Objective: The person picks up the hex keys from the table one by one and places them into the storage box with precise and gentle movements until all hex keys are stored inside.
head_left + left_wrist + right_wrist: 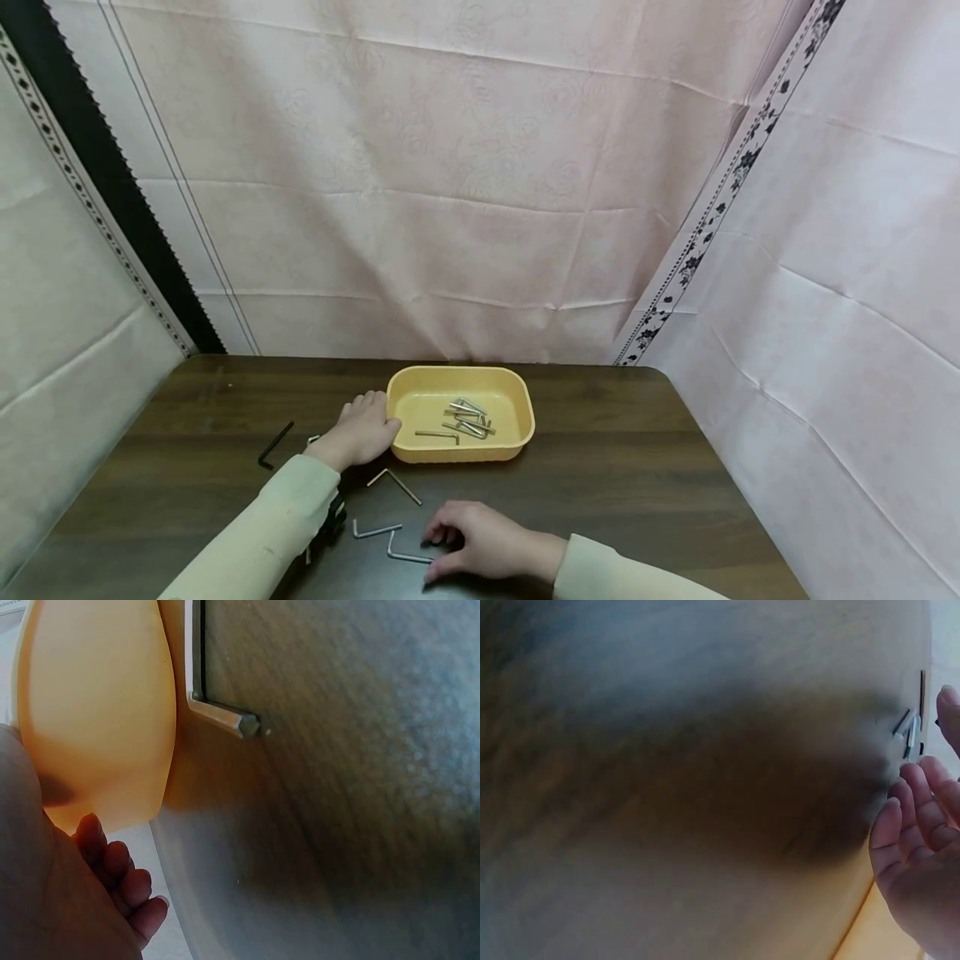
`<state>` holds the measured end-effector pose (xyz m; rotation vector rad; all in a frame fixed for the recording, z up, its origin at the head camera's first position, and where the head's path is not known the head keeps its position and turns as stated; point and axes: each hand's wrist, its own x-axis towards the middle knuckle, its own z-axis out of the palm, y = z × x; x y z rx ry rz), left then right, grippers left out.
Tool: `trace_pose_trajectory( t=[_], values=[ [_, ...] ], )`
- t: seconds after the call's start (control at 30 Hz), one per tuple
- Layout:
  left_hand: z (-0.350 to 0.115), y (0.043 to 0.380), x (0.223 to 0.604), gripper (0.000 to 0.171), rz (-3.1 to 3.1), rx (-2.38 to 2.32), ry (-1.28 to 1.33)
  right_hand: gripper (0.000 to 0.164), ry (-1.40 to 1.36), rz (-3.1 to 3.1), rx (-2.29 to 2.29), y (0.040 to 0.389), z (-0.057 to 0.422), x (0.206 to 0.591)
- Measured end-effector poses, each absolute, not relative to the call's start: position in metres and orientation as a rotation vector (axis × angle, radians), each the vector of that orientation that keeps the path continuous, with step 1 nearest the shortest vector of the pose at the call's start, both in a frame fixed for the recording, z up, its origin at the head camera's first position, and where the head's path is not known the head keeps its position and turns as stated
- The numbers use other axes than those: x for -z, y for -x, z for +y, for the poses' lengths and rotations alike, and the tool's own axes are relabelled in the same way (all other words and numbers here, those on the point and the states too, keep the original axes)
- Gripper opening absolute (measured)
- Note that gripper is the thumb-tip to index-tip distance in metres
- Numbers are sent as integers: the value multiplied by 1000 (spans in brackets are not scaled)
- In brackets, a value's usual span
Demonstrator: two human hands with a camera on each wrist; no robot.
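My left hand (362, 429) grips the left end of a yellow plastic tray (420, 400), its thumb at the rim. Inside the tray lies a pile of silvery hex keys (471, 429). In the left wrist view the curled fingers (116, 859) sit by the tray's outer wall (97, 697), with a hex key (217, 715) close by on the table. Nearer the front, my right hand (491, 540) hovers low with a gap between thumb and fingers. A bent hex key (411, 557) lies at its thumb tip; a second hex key (375, 531) lies just beyond.
Another hex key (405, 487) rests before the tray. A black hex key (276, 443) lies to the left on the dark wooden table (600, 467). One more metal piece (313, 439) is partly hidden behind the left wrist. Pale cloth (450, 183) hangs around the table.
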<state>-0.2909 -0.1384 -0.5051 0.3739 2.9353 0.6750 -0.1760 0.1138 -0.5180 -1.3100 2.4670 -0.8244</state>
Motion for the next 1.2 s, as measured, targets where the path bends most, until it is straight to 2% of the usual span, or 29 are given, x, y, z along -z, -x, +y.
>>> trace_pose_trajectory(
  t=[0.43,0.97,1.2],
  values=[
    [-138,293,509,32,2931,-692,-394,31,1349,2574,620,169,106,522],
    [-138,293,509,26,2926,-695,-375,15,1290,2618,592,169,99,520],
    [-139,292,510,27,2930,-697,-385,12,1298,2613,530,169,97,518]
  ],
)
